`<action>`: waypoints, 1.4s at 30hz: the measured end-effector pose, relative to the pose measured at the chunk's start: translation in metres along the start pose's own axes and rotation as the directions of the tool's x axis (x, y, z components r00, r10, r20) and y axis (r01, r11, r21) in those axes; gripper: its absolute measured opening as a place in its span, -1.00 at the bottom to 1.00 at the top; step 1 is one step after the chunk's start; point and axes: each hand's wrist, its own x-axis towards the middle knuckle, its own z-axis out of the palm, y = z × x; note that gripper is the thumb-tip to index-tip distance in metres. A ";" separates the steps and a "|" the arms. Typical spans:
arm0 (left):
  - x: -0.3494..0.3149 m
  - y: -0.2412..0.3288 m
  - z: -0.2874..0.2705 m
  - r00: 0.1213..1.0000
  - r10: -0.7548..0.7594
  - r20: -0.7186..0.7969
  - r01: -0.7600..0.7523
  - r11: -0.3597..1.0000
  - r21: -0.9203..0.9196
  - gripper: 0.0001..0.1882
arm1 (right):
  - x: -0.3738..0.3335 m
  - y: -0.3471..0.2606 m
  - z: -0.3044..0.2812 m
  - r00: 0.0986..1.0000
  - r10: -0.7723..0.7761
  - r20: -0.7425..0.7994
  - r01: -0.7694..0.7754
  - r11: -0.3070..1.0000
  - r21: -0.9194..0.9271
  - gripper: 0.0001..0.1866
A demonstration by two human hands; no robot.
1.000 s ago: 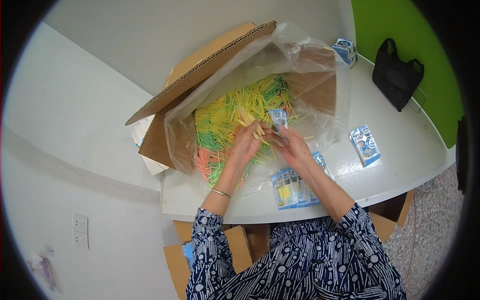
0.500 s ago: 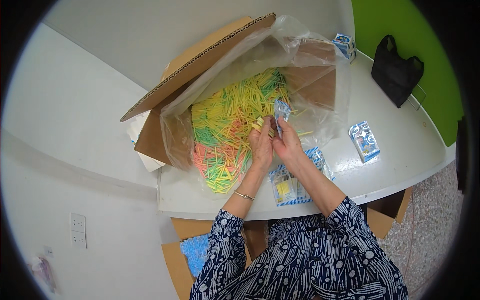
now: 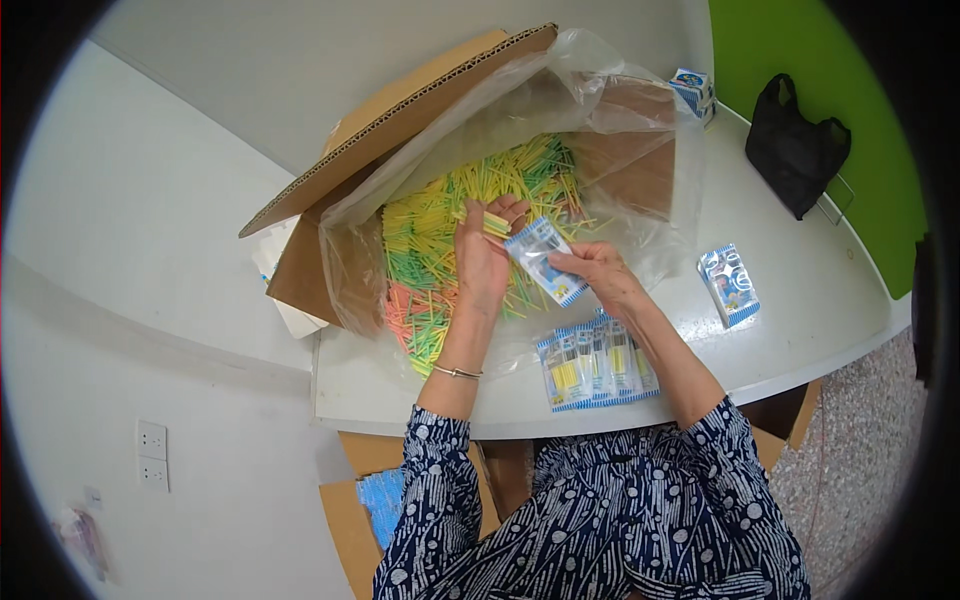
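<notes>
My left hand (image 3: pixel 482 258), palm turned up, holds a small bunch of short yellow sticks (image 3: pixel 495 225) over the heap. In my right hand (image 3: pixel 606 272) a small blue-and-white packet (image 3: pixel 545 258) is pinched between thumb and fingers. Its upper left end reaches the sticks in my left hand; whether any are inside cannot be made out. Under both hands lies a heap of thin yellow, green and pink sticks (image 3: pixel 430 235), in a clear plastic bag (image 3: pixel 640 235) lining a tipped cardboard box (image 3: pixel 625 150). Nearer me, several overlapping packets with yellow sticks showing (image 3: pixel 567 375) lie on the table.
A stack of similar packets (image 3: pixel 729 286) lies on the white table (image 3: pixel 790 330) to the right. Small boxes (image 3: pixel 692 92) and a black bag (image 3: pixel 797 145) are at the back right. Below the table edge, an open carton (image 3: pixel 345 520) contains blue packets (image 3: pixel 382 505).
My hands have moved apart, the left one leftward and turned palm up with its sticks. The packet in my right hand has come lower and tilted, its flat face now showing.
</notes>
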 end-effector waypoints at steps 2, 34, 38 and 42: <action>0.000 0.005 0.009 1.000 -0.008 0.025 0.008 1.000 0.001 -0.68 | -0.007 -0.003 -0.003 0.995 0.051 0.086 -0.052 0.999 0.005 -0.78; -0.055 -0.003 0.023 0.950 -0.124 0.287 -0.011 0.903 0.429 -0.64 | -0.022 -0.003 -0.028 0.962 0.057 0.265 -0.069 0.997 0.036 -0.77; -0.054 0.003 0.023 0.933 -0.042 0.358 -0.165 0.832 0.530 -0.62 | -0.020 0.000 -0.029 0.969 0.038 0.243 -0.056 0.996 0.068 -0.73; -0.054 0.006 0.023 0.934 0.010 0.357 -0.248 0.738 0.628 -0.60 | -0.021 -0.002 -0.025 0.978 0.020 0.208 -0.040 0.995 0.092 -0.71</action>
